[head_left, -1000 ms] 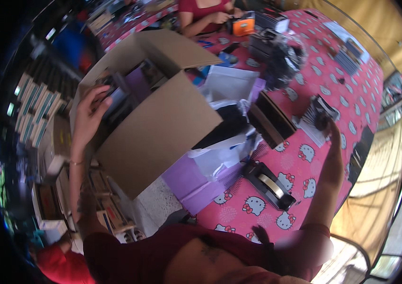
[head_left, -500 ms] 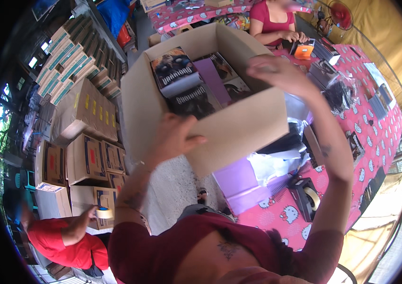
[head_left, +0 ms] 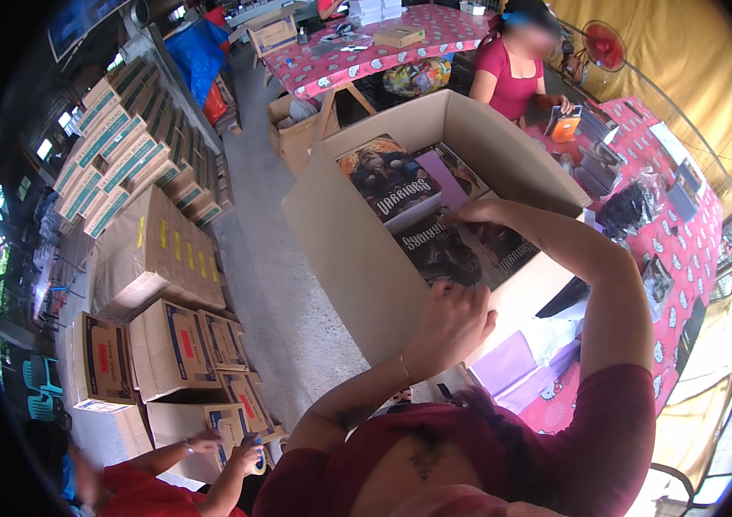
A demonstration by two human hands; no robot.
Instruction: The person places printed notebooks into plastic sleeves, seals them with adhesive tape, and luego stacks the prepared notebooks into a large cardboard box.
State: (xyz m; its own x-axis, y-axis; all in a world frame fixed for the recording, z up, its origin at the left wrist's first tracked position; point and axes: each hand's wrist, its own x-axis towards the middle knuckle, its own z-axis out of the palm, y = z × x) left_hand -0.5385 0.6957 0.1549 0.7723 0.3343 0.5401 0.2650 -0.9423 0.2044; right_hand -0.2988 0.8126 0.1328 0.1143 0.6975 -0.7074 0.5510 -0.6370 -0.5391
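Observation:
An open cardboard box (head_left: 324, 250) stands in front of me, its flaps spread outward. Inside lie stacks of dark-covered books (head_left: 387, 179) with pale lettering and pictures of figures. A purple sheet (head_left: 445, 175) runs between the stacks. My left hand (head_left: 456, 326) is closed over the near edge of the box, its fingers curled over the rim. My right hand (head_left: 482, 212) reaches over the right side into the box, above the books beside the purple sheet. Its fingertips are partly hidden, so I cannot tell whether they hold anything.
A pink patterned table (head_left: 693, 228) at right carries books, plastic wrap and purple sheets (head_left: 512, 366). A co-worker (head_left: 510, 77) sits beyond the box. Stacked cartons (head_left: 172, 349) line the left, near a person in red (head_left: 159, 482) holding tape. A red fan (head_left: 604, 46) stands far right.
The box now appears farther right and turned. My right hand has moved from the right flap down into the box. My left hand remains at the near edge. The person in red has shifted.

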